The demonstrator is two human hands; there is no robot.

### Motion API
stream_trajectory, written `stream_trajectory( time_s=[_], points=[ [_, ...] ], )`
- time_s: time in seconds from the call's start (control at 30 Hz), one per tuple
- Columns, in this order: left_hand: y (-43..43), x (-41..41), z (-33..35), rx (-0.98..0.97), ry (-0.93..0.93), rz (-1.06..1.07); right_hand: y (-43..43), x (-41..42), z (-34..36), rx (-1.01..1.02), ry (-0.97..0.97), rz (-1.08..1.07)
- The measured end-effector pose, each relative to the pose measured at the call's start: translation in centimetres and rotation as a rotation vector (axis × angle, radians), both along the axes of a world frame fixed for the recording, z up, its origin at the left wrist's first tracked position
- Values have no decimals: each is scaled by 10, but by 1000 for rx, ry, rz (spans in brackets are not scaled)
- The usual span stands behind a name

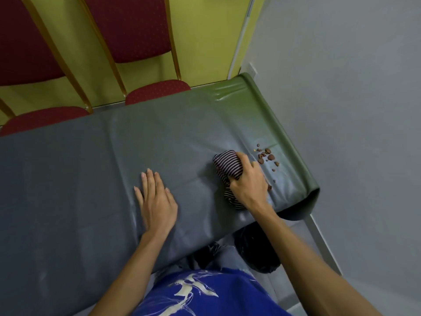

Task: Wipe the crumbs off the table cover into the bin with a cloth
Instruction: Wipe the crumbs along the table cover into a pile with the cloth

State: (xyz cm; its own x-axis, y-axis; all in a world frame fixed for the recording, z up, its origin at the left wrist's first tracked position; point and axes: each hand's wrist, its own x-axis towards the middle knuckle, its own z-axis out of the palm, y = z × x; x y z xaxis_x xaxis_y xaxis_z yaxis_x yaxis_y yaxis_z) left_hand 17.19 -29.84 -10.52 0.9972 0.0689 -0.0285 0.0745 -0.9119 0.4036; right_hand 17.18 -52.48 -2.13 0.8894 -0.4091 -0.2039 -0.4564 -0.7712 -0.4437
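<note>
A grey-green plastic table cover (91, 179) lies over a long table. Several brown crumbs (266, 156) sit near its right end, close to the edge. My right hand (248, 181) is shut on a bunched black-and-white striped cloth (227, 166), pressed on the cover just left of the crumbs. My left hand (156, 201) rests flat on the cover, fingers apart, well left of the cloth. A bin with a dark bag (257, 249) stands on the floor below the table's near right corner, partly hidden by my right forearm.
Two red padded chairs (127, 28) with golden frames stand at the far side of the table against a yellow wall. A grey wall (353, 87) runs close along the table's right end. My blue shirt fills the bottom middle.
</note>
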Motion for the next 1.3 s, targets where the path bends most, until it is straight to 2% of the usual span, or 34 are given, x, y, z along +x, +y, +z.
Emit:
stream_trajectory(
  time_s=[0.13,0.27,0.53,0.67,0.73,0.83,0.97,1.3],
  points=[
    [-20,-7,5,-47,-55,-61,47,-21,4,126,-66,109],
    [-22,-16,-8,5,-16,-144,71,-47,-8,107,47,254],
    [-22,-15,-8,28,-11,-155,-14,-26,-9,-81,79,92],
    [-24,-12,-2,10,3,-134,-30,-26,-8,8,10,-118],
    [-33,-11,3,-7,-15,-136,-14,-32,-5,54,-44,-149],
    [-48,-10,2,-29,-19,-199,30,-45,-3,128,-98,-2],
    [-49,-13,-10,46,23,-259,59,-57,-8,135,-5,181],
    [-45,-13,-9,69,-17,-274,-58,-46,-10,-128,77,36]
  ],
)
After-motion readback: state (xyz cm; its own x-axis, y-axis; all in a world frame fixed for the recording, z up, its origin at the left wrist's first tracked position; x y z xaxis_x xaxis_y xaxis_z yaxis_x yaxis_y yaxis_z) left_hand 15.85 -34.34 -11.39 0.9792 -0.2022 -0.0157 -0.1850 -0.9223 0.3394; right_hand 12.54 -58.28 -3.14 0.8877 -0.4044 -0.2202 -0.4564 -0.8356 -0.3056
